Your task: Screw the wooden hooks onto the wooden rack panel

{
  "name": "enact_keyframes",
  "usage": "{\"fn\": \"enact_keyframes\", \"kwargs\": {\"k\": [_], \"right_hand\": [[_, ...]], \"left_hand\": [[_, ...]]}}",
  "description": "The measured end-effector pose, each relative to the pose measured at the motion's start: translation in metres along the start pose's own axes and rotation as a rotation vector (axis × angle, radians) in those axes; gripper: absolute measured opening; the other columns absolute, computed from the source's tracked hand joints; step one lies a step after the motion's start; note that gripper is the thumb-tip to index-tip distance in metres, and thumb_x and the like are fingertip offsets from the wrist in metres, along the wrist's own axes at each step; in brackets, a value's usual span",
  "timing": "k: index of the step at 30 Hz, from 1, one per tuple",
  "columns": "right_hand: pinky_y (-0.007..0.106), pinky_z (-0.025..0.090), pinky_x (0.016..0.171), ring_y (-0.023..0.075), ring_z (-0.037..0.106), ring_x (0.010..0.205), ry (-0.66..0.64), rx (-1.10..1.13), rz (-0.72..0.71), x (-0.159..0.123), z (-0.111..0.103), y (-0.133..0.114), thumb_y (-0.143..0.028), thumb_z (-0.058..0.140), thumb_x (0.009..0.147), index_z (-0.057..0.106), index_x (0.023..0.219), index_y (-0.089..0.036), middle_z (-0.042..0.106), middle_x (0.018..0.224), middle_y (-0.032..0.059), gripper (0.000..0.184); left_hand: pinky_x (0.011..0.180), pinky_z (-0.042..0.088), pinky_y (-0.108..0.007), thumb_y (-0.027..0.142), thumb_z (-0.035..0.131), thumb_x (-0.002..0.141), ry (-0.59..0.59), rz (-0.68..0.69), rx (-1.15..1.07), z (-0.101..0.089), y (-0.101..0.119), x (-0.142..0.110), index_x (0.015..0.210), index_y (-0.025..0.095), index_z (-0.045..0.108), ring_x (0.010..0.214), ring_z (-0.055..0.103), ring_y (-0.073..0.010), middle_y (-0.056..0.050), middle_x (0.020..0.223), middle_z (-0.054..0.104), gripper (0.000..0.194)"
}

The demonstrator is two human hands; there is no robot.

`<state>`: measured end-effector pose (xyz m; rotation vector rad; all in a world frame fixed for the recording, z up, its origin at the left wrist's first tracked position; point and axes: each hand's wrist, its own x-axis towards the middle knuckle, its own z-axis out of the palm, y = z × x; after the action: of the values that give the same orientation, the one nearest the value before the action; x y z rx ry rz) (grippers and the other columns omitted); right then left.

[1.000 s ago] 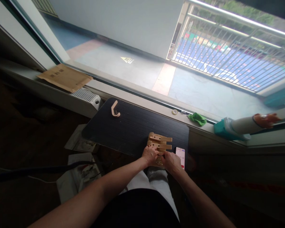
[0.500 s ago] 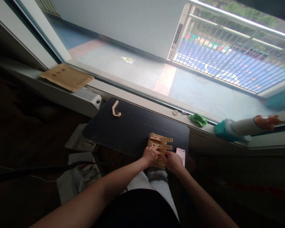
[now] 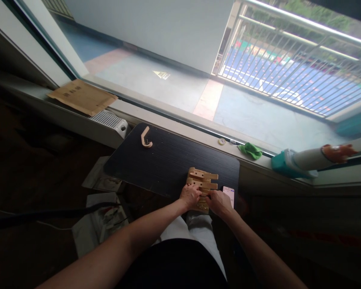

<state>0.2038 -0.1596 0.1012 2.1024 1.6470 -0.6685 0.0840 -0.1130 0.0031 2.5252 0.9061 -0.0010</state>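
A light wooden assembly (image 3: 194,175) lies at the front edge of the dark table, close to my lap. Two flat wooden strips (image 3: 209,186) with dark holes run across it and stick out to the right. My left hand (image 3: 190,196) is closed on its left side, fingers pressing a third strip just below those two. From the right, my right hand (image 3: 219,202) pinches around that third strip's outer end; the fingertips are small and partly hidden. Below the hands, the lower part of the assembly (image 3: 202,206) looks shiny and yellowish.
On the dark table (image 3: 168,160) lies a hook-shaped wooden piece (image 3: 143,137) at the far left. A phone (image 3: 229,195) rests beside my right hand. The sill holds a brown envelope (image 3: 84,97), a tape roll (image 3: 222,141), a green cloth (image 3: 250,150) and a teal container (image 3: 284,163).
Both hands stay at the same strip, with only a slight shift of the right fingers. The whole view has moved a few pixels.
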Motion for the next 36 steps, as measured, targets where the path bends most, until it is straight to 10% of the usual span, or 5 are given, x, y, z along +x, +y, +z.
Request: {"fn": "enact_keyframes", "kwargs": {"k": [9, 17, 25, 33, 36], "right_hand": [[0.027, 0.043, 0.070, 0.0192, 0.062, 0.084, 0.018, -0.172, -0.371, -0.007, -0.014, -0.006, -0.013, 0.040, 0.086, 0.062, 0.102, -0.019, 0.067, 0.092, 0.0094, 0.028], [0.027, 0.043, 0.067, 0.0204, 0.062, 0.085, -0.038, 0.027, 0.021, 0.003, -0.003, -0.001, -0.033, 0.039, 0.085, 0.066, 0.091, -0.020, 0.068, 0.092, 0.0085, 0.030], [0.027, 0.043, 0.072, 0.0187, 0.061, 0.088, 0.017, -0.149, -0.395, -0.008, -0.020, -0.001, -0.014, 0.037, 0.087, 0.059, 0.107, -0.019, 0.065, 0.097, 0.0090, 0.030], [0.026, 0.043, 0.068, 0.0184, 0.063, 0.081, 0.028, -0.023, -0.024, -0.007, -0.005, -0.006, -0.036, 0.036, 0.088, 0.065, 0.087, -0.018, 0.068, 0.087, 0.0082, 0.034], [0.026, 0.043, 0.069, 0.0183, 0.062, 0.083, 0.039, -0.061, -0.092, -0.010, -0.015, -0.011, -0.028, 0.041, 0.086, 0.064, 0.092, -0.019, 0.068, 0.090, 0.0071, 0.025]], "left_hand": [[0.072, 0.038, -0.032, 0.025, 0.054, 0.078, 0.003, 0.006, 0.002, -0.001, 0.000, 0.000, 0.079, 0.023, 0.069, 0.087, 0.053, -0.0200, -0.004, 0.091, 0.061, 0.015], [0.074, 0.038, -0.032, 0.025, 0.055, 0.077, 0.008, 0.012, 0.009, 0.001, 0.000, -0.001, 0.079, 0.023, 0.069, 0.087, 0.053, -0.0197, -0.005, 0.090, 0.061, 0.014], [0.074, 0.038, -0.032, 0.024, 0.054, 0.079, 0.032, 0.022, -0.011, 0.002, -0.002, -0.001, 0.082, 0.024, 0.069, 0.088, 0.053, -0.0199, -0.004, 0.089, 0.061, 0.015], [0.074, 0.038, -0.033, 0.027, 0.055, 0.079, -0.004, 0.005, -0.020, -0.003, 0.000, -0.001, 0.081, 0.024, 0.069, 0.088, 0.053, -0.0202, -0.004, 0.090, 0.061, 0.015], [0.073, 0.039, -0.033, 0.026, 0.053, 0.080, -0.003, 0.014, -0.017, -0.002, 0.000, -0.001, 0.082, 0.025, 0.069, 0.088, 0.054, -0.0207, -0.004, 0.090, 0.062, 0.016]]}}
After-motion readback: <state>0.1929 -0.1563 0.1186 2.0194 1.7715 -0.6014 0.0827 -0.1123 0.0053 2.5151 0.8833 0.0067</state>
